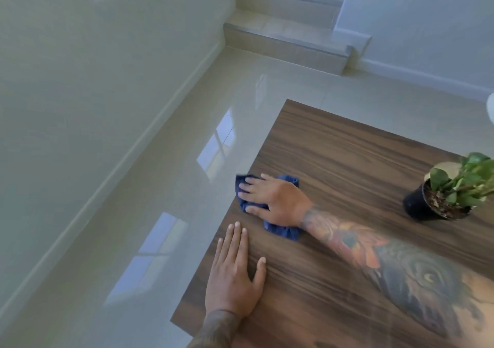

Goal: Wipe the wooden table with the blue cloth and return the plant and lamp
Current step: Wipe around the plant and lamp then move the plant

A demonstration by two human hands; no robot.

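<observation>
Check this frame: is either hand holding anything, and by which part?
Nothing is gripped. The right hand presses flat on the middle of the blue cloth with straight fingers; the left hand rests flat on the wooden table.

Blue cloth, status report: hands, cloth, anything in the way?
Right hand flat on blue cloth, pressing it at the wooden table edge. Left hand open, flat on the wood. Plant on table, clear of cloth. Lamp not in view.

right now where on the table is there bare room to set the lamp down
Bare wood runs from the far corner down between the blue cloth and the potted plant. The left edge is crowded: right hand on cloth, left hand flat.
</observation>
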